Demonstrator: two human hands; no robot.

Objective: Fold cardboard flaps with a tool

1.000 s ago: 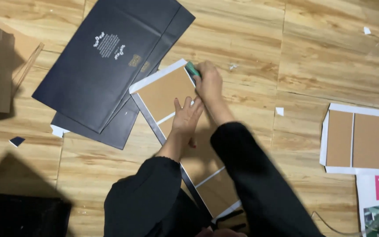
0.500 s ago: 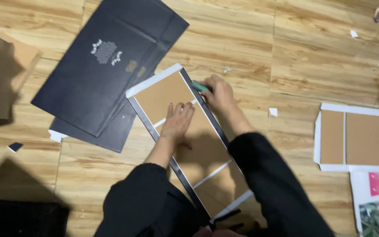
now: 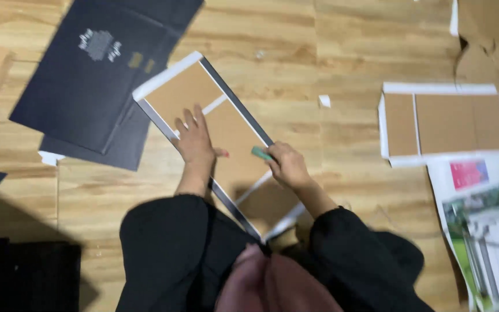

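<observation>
A long cardboard panel with white borders and dark edges lies diagonally on the wooden floor in front of me. My left hand presses flat on its middle, fingers spread. My right hand grips a small green tool against the panel's right edge, near its lower half. Black sleeves cover both of my arms.
Dark navy flattened box sheets lie at the upper left, touching the panel's far end. A second white-bordered cardboard panel rests at the right, above printed paper sheets. Brown cardboard sits at the top right. Small white scraps dot the floor.
My right hand slid the green tool down the panel's right edge, from the far end toward me. My left hand stayed pressed on the panel.
</observation>
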